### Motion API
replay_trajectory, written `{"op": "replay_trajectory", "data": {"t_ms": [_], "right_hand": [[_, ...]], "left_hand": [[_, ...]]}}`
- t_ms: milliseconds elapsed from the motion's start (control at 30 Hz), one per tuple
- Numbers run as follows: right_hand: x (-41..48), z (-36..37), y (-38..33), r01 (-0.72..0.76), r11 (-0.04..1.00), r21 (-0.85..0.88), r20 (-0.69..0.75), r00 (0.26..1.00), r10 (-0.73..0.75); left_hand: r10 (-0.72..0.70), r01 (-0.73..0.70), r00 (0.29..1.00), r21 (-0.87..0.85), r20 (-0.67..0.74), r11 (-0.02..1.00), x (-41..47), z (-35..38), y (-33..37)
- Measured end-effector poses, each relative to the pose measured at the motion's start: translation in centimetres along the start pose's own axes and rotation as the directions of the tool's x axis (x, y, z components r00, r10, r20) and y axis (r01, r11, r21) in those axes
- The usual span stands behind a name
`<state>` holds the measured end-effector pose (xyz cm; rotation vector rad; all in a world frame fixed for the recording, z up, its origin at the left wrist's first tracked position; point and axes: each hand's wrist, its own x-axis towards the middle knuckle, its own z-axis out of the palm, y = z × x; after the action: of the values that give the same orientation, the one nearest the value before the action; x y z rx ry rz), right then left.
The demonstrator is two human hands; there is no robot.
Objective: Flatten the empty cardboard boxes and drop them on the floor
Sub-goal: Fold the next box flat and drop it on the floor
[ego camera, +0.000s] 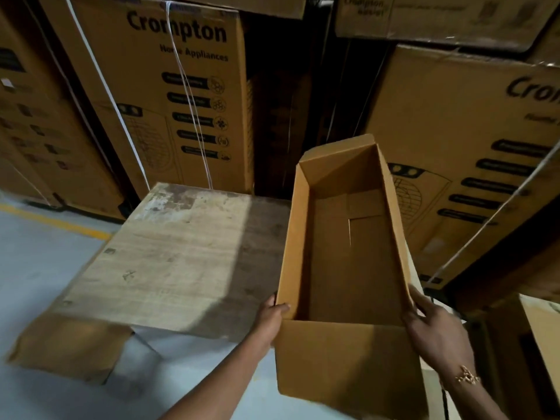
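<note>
Both hands hold one open cardboard box (348,262), which is long and narrow, still in full box shape, w/ nothing inside. The left hand (274,318) is closed on the near left corner: the thumb goes over the rim to the inside, the other fingers are behind the outer wall, so I see only the thumb and the back of the hand. The right hand (433,325) grips the near right corner; its fingers (419,301) lie over the rim of the right wall, partly spread, and the palm presses the outside. On the right wrist there is a gold bracelet (468,378). The near end flap of the box hangs down between the two hands, and the far end flap stands up, well beyond the hands. The bottom flaps inside look folded shut, w/ a seam visible. To the left of the left hand is a worn wooden worktop (181,253), pale and stained; the left wall of the box is just beside its right edge, but if they touch I cannot tell. Below and left of the left hand a flat piece of cardboard (69,350) lies at the near corner of the worktop, above the grey floor (39,253). Beyond the hands, big printed cartons (169,95) marked "Crompton Home Appliances" are stacked, bound w/ white straps (189,95).
</note>
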<state>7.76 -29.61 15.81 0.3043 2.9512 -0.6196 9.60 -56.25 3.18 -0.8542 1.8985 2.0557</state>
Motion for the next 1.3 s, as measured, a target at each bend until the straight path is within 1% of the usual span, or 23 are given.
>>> {"op": "replay_trajectory", "data": {"t_ms": [67,200,300,367,467,500,567,633,667,700,733,767,800,833,867,900,967,1033,1100,1167,1200,1267,1300], "right_hand": [[-0.9,-0.6,-3.0,0.085,0.980,-0.179,-0.019,0.996,-0.089],[-3.5,0.7,-10.5,0.294,0.876,-0.382,0.018,0.950,-0.311],[-4.8,2.9,-14.8,0.419,0.832,-0.365,-0.029,0.887,-0.460],[-5.2,4.7,-17.1,0.469,0.811,-0.348,-0.046,0.856,-0.515],[-5.6,7.3,-20.2,0.561,0.772,-0.299,-0.046,0.799,-0.599],[-5.6,8.1,-20.9,0.589,0.763,-0.266,-0.038,0.785,-0.618],[-5.3,9.1,-21.6,0.612,0.773,-0.168,-0.066,0.776,-0.628],[-4.5,9.7,-20.9,0.557,0.823,-0.110,-0.163,0.807,-0.568],[-3.9,9.9,-20.1,0.492,0.863,-0.114,-0.201,0.840,-0.505],[-3.5,10.0,-19.1,0.398,0.912,-0.101,-0.219,0.885,-0.410],[-2.9,10.5,-17.8,0.280,0.960,-0.022,-0.204,0.938,-0.279],[-2.6,10.8,-16.7,0.150,0.980,0.128,-0.143,0.981,-0.131],[-2.4,11.2,-15.8,0.008,0.939,0.343,-0.026,1.000,0.001],[-2.5,11.5,-15.1,-0.122,0.831,0.543,0.106,0.991,0.076],[-2.8,11.8,-14.8,-0.218,0.698,0.682,0.232,0.970,0.076],[-3.1,12.0,-14.7,-0.272,0.593,0.757,0.307,0.951,0.045],[-3.7,11.8,-14.9,-0.256,0.515,0.818,0.295,0.955,0.007],[-3.9,11.2,-15.2,-0.197,0.490,0.849,0.229,0.973,-0.006],[-3.9,10.2,-15.5,-0.106,0.540,0.835,0.157,0.986,-0.049],[-4.2,9.5,-16.6,0.015,0.640,0.768,0.100,0.985,-0.143],[-4.3,9.5,-17.4,0.092,0.706,0.702,0.082,0.975,-0.209],[-4.2,10.5,-19.3,0.259,0.840,0.477,0.083,0.938,-0.337],[-4.0,11.2,-20.0,0.330,0.871,0.363,0.100,0.916,-0.389]], "left_hand": [[-0.064,0.060,0.997,0.071,0.053,0.996,1.3,-1.3,-0.3],[-0.135,0.093,0.988,0.404,0.077,0.910,2.6,-5.7,-2.1],[0.002,0.000,1.000,0.482,-0.003,0.876,1.7,-8.9,-0.8],[0.074,-0.070,0.997,0.395,0.005,0.916,0.9,-10.3,1.2],[0.109,-0.115,0.992,0.089,0.068,0.989,0.4,-11.4,5.2],[0.117,-0.120,0.990,0.033,0.080,0.992,0.3,-11.6,6.4],[0.121,-0.121,0.991,0.013,0.053,0.993,0.6,-12.2,7.6],[0.113,-0.113,0.994,0.011,0.000,0.994,1.0,-13.0,7.6],[0.084,-0.083,0.996,0.018,-0.027,0.996,1.5,-13.5,7.1],[0.069,-0.068,0.997,0.017,-0.042,0.998,1.4,-13.7,7.1],[0.069,-0.067,0.995,0.025,-0.073,0.997,1.4,-13.7,7.1],[0.077,-0.073,0.992,0.034,-0.104,0.997,1.6,-13.8,7.1],[0.085,-0.082,0.986,0.026,-0.146,0.996,1.4,-13.5,7.3],[0.094,-0.088,0.982,0.045,-0.166,0.995,1.4,-13.2,7.5],[0.128,-0.121,0.976,0.050,-0.174,0.991,1.3,-12.6,7.8],[0.185,-0.172,0.967,0.087,-0.173,0.981,1.3,-12.1,8.1],[0.285,-0.266,0.943,0.126,-0.171,0.956,1.0,-11.0,9.0],[0.283,-0.275,0.949,0.073,-0.141,0.959,1.5,-10.8,9.8],[0.198,-0.203,0.976,-0.046,-0.096,0.978,1.8,-11.6,10.7],[0.065,-0.072,0.997,-0.185,-0.046,0.980,3.0,-13.0,9.7],[-0.019,0.013,1.000,-0.252,-0.023,0.968,3.4,-13.7,8.9],[-0.128,0.109,0.991,-0.360,-0.027,0.926,4.8,-15.6,6.0],[-0.177,0.148,0.983,-0.390,-0.040,0.909,5.1,-16.3,4.7]]}}
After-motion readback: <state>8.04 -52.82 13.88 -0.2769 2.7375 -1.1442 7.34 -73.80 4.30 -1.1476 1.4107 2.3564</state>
